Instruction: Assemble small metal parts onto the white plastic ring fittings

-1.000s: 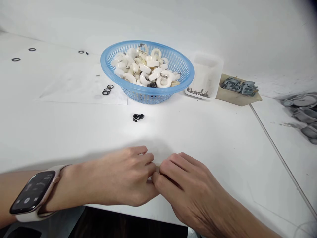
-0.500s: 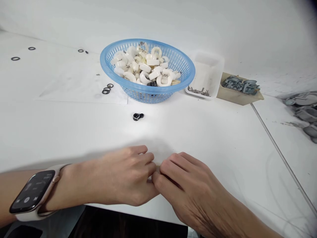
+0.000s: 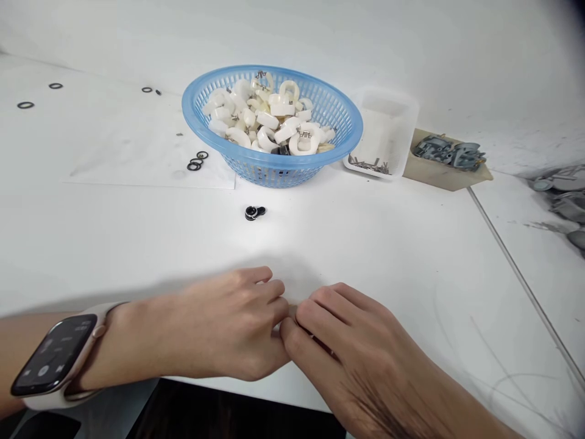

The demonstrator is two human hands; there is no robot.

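My left hand [image 3: 228,326] and my right hand [image 3: 351,350] rest together on the near edge of the white table [image 3: 137,231], fingertips curled and meeting. Whatever lies between the fingertips is hidden. A watch [image 3: 55,356] is on my left wrist. A small black and silver part [image 3: 254,212] lies on the table ahead of my hands. Behind it a blue basket [image 3: 210,137] holds several white plastic pieces [image 3: 269,119].
Black rings [image 3: 195,162] lie left of the basket, with more rings [image 3: 25,105] at the far left. A clear tray [image 3: 386,122] with small metal pins and a cardboard tray of grey metal parts [image 3: 448,152] sit to the right. More metal parts [image 3: 564,195] lie at the right edge.
My hands have stayed together at the table edge; the view has shifted slightly, my right hand sitting a little lower.
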